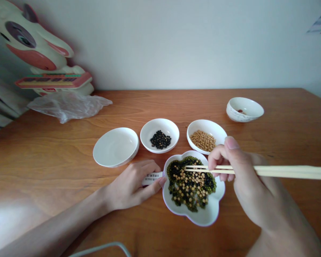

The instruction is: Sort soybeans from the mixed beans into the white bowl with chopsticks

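Head view — right hand (240,175) pinching chopsticks (256,170)

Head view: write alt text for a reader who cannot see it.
A right hand holds chopsticks over a flower-shaped dish of mixed beans, while the left hand steadies its rim. Behind stand small white bowls on a wooden table.

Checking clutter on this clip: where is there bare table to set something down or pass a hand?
Bare wood lies left of the empty dish, below the plastic bag, and behind the bowls up to the wall. It is crowded around the flower-shaped bowl, between the left hand, the right hand with chopsticks, and the bean bowls.
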Demonstrator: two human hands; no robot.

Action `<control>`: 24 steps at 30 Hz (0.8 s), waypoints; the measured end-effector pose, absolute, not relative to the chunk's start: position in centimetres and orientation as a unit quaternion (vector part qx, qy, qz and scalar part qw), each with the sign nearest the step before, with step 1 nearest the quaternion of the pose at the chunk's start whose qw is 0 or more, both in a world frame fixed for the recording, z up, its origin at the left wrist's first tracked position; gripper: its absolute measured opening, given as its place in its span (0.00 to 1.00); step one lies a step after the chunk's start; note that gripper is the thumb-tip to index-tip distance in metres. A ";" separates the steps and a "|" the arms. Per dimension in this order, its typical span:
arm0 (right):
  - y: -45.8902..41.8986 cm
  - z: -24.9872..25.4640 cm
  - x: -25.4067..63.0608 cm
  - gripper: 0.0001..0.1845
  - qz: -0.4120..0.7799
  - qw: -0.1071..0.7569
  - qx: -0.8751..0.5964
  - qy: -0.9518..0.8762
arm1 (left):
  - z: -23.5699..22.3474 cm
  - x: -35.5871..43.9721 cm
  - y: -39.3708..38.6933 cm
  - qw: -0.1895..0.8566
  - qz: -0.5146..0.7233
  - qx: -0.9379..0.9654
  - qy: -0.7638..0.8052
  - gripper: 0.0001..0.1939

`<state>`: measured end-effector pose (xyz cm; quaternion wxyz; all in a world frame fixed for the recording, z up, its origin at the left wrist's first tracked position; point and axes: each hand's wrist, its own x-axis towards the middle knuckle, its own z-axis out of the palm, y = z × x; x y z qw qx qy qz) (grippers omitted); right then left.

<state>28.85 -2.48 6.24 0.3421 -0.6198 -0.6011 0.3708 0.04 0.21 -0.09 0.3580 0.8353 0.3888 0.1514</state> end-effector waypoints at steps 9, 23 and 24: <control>-2.4 6.0 29.3 0.36 0.373 0.355 -0.604 -0.608 | 0.1 0.1 0.2 0.357 0.154 0.836 0.387 0.13; -2.3 6.0 28.7 0.38 0.372 0.338 -0.614 -0.609 | -0.1 0.1 0.2 0.358 0.155 0.835 0.387 0.13; -2.2 5.9 28.7 0.38 0.370 0.338 -0.614 -0.609 | -0.1 0.1 0.2 0.358 0.156 0.835 0.387 0.13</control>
